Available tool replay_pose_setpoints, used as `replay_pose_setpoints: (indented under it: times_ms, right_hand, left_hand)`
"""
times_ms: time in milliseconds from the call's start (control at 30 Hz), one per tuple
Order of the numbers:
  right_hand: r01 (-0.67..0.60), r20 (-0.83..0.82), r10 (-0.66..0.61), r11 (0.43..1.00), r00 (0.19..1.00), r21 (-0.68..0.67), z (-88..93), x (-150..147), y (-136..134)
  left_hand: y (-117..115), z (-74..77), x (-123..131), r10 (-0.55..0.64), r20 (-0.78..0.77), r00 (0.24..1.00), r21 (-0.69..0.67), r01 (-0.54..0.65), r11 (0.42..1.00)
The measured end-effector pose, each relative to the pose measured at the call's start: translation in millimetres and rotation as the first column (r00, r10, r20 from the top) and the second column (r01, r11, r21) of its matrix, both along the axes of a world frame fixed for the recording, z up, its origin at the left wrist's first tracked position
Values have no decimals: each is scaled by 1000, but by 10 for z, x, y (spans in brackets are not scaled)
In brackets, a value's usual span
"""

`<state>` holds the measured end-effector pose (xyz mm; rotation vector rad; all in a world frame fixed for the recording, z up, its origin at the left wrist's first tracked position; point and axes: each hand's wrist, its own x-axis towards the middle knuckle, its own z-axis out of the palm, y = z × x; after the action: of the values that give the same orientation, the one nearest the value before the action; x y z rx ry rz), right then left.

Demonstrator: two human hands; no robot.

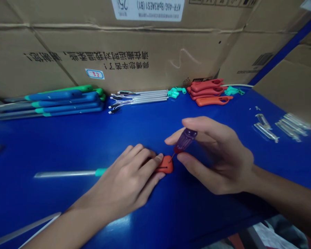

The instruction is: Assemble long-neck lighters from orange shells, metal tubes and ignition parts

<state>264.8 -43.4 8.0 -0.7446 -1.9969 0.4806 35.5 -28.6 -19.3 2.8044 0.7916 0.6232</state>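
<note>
The left forearm (85, 218) extended from 7 o'clock, and the left hand (132, 169) lay palm down, fingers bent and bunched, holding an orange handle (165, 163) against the blue table (67, 145). That handle sat just below the view's middle, toward 5 o'clock, with a teal collar (100, 172) and silver rod (64, 174) pointing to 9 o'clock. The right forearm (282, 193) extended from 4 o'clock; the right hand (220, 159) curved like a C, holding a dark purple screwdriver (186, 140) between thumb and fingers, its shaft slanting toward 7 o'clock, down to the handle's end.
</note>
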Motion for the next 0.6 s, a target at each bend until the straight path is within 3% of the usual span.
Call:
replay_pose_setpoints:
  times_ms: [200, 400, 600]
  right_hand:
    - [-36, 5, 36, 999, 999, 33, -17, 14, 13]
    - [-11, 12, 12, 994, 1000, -112, -3, -17, 19]
    - [-18, -37, 13, 991, 999, -129, -24, -17, 10]
  left_hand:
    - [-4, 9, -8, -13, -1, 1000, -8, 13, 1000]
    - [4, 10, -5, -16, -12, 1000, 10, 16, 1000]
    - [2, 20, -2, -18, -8, 1000, -5, 18, 1000]
